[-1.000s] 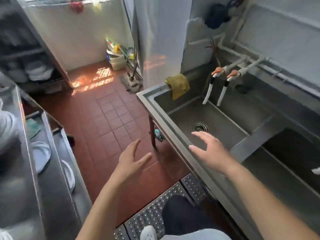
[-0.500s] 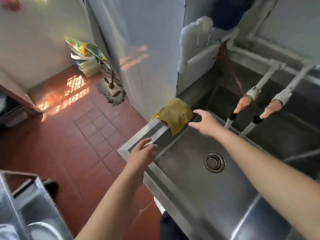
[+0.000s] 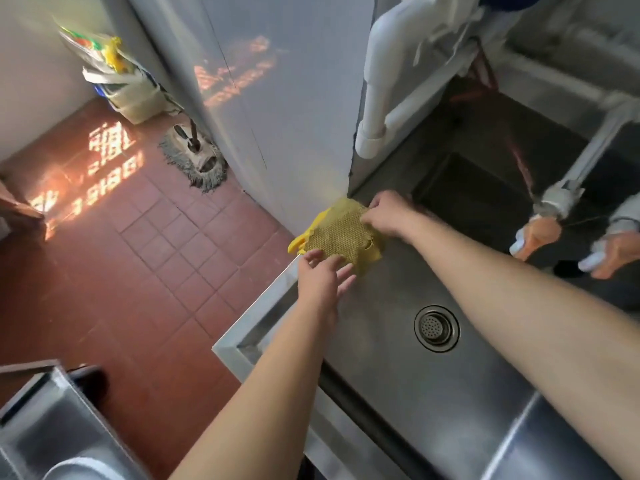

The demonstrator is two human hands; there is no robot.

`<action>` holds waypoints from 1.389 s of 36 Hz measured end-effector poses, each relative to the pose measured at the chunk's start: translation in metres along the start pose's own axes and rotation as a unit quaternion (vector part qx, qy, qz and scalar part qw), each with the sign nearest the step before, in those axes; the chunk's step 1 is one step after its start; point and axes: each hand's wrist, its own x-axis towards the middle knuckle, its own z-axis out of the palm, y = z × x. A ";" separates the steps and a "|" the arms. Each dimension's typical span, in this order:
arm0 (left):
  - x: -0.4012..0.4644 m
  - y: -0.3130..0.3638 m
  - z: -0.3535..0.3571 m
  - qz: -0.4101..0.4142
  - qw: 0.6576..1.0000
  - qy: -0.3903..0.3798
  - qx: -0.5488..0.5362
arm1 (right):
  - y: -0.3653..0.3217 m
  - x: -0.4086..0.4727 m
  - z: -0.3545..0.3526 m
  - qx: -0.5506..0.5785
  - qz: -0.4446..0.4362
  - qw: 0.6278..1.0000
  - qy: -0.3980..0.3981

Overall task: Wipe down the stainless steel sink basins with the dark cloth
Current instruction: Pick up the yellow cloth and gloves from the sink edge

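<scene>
Cloth [image 3: 341, 233], a yellow mesh rag rather than anything clearly dark, lay draped over the far left corner of the sink [image 3: 398, 375], half on the rim and half hanging into the basin. At its near edge the left hand [image 3: 322, 282] reached in with fingers straight and spread, the tips just touching the fabric and gripping nothing. On the cloth's far right corner the right hand [image 3: 388, 213] had its fingers curled and pinching the fabric. The two hands were a little apart, one on each side of the rag. Further right, the drain [image 3: 437, 328] sat in the basin floor, well apart from both hands, and two taps [image 3: 540, 233] hung over the back of the basin, blurred. The step in hand looked like picking the cloth up, so wiping had likely not begun. To do it well, the left hand should close on the near edge so both hands lift together, bunching the rag into a pad before pressing it flat on the steel. Starting at the rim and walls, then working down towards the drain, would push dirt one way.
</scene>
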 end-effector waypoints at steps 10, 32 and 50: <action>-0.007 0.016 -0.015 0.112 0.989 0.055 0.076 | 0.019 -0.033 -0.001 0.303 -0.062 0.951 -0.026; -0.050 0.055 -0.124 0.219 0.893 -0.229 0.319 | 0.021 -0.217 0.064 0.433 0.001 0.897 0.092; -0.011 0.057 -0.187 -0.030 0.955 -0.173 0.239 | -0.004 -0.186 0.139 0.595 0.215 0.760 -0.150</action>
